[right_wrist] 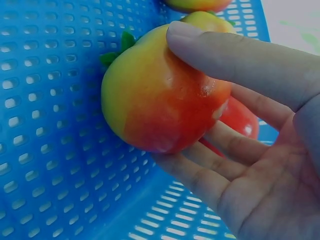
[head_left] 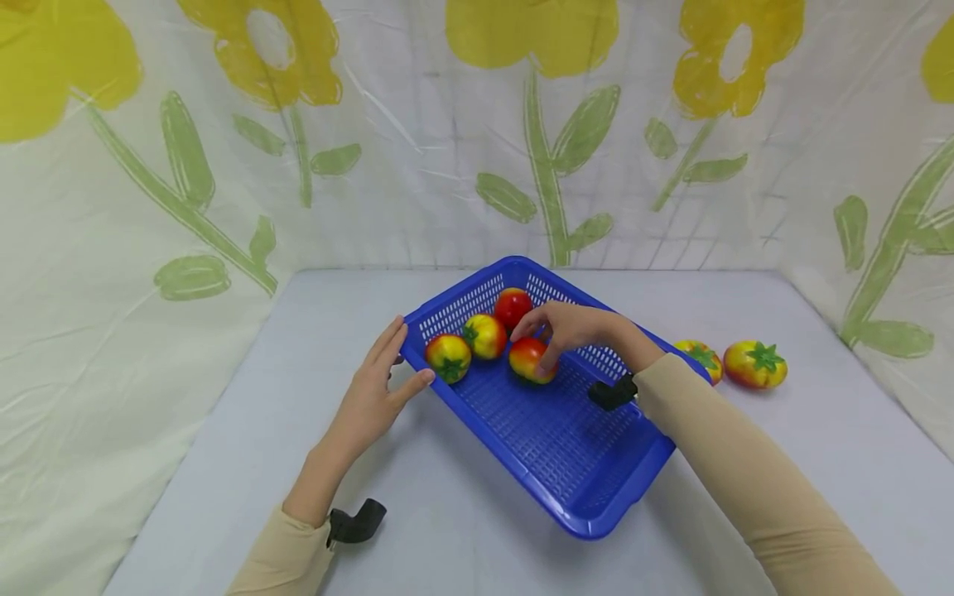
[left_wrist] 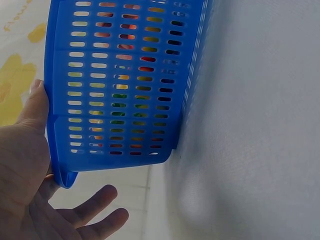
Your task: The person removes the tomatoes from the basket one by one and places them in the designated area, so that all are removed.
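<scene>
Basket, one: blue basket (head_left: 547,426), plastic, slotted walls and floor, set askew above a white-covered table (head_left: 246,463); whether its whole base touches the table cannot be told. Left hand (head_left: 370,401): at the basket's left corner, outside the wall, thumb and forefinger to either side of the rim and pinching it, two further fingers extended free below the corner. Right hand (head_left: 570,329): inside the basket, reaching in over its right long side, thumb and fingertips pinching one item. Held fruit (head_left: 531,356), one: red blending to yellow, glossy, green leafy cap turned away from the palm; located inside the basket, between the right thumb and fingers, to the right of the left hand with the basket corner between; whether it touches the basket floor cannot be told. Loose fruits in the basket, three, ranged along its far-left short wall: corner fruit (head_left: 448,358), yellow and red, nearest the left hand; middle fruit (head_left: 485,336), chiefly yellow; red fruit (head_left: 513,308), toward the basket's far corner. Outside the basket, beyond its right corner, two: part-hidden fruit (head_left: 699,358), behind the rim; outer fruit (head_left: 753,366), green cap showing. Behind the basket: flowered sheet (head_left: 417,165), yellow blooms, green stems.
</scene>
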`<state>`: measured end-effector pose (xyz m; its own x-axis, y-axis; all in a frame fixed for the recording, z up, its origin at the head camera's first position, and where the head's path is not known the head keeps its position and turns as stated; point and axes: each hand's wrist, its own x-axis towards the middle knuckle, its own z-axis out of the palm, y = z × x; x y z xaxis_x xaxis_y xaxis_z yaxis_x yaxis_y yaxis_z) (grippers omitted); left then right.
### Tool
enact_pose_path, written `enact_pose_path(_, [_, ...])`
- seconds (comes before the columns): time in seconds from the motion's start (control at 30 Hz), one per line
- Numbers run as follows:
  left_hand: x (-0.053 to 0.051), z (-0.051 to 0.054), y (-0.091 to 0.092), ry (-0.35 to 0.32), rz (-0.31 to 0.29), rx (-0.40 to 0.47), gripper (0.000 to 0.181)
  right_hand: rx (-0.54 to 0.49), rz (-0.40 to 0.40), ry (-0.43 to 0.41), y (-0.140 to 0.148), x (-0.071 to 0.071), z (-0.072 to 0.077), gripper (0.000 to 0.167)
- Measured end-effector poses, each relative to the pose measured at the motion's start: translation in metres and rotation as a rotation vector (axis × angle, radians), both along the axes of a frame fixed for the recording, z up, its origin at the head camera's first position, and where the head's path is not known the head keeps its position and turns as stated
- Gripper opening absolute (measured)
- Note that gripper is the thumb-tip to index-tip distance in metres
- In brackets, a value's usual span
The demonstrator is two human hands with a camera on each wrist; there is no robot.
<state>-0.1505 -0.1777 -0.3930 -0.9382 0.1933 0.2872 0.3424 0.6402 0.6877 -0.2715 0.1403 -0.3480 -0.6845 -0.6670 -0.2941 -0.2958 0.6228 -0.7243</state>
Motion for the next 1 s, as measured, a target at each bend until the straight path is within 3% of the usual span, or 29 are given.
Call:
enact_pose_path(0.47, [-0.0002, 0.0008, 0.0008, -0.006, 0.004, 0.000, 0.081, -0.047, 0.024, -0.047, 0.0014, -0.0024, 0.0002, 0.053])
enact_pose_path(1.0, [-0.0006, -0.0009, 0.0002, -0.007, 0.015, 0.011, 0.082, -0.206, 0.071, -0.081, 0.0050, -0.0025, 0.0059, 0.054])
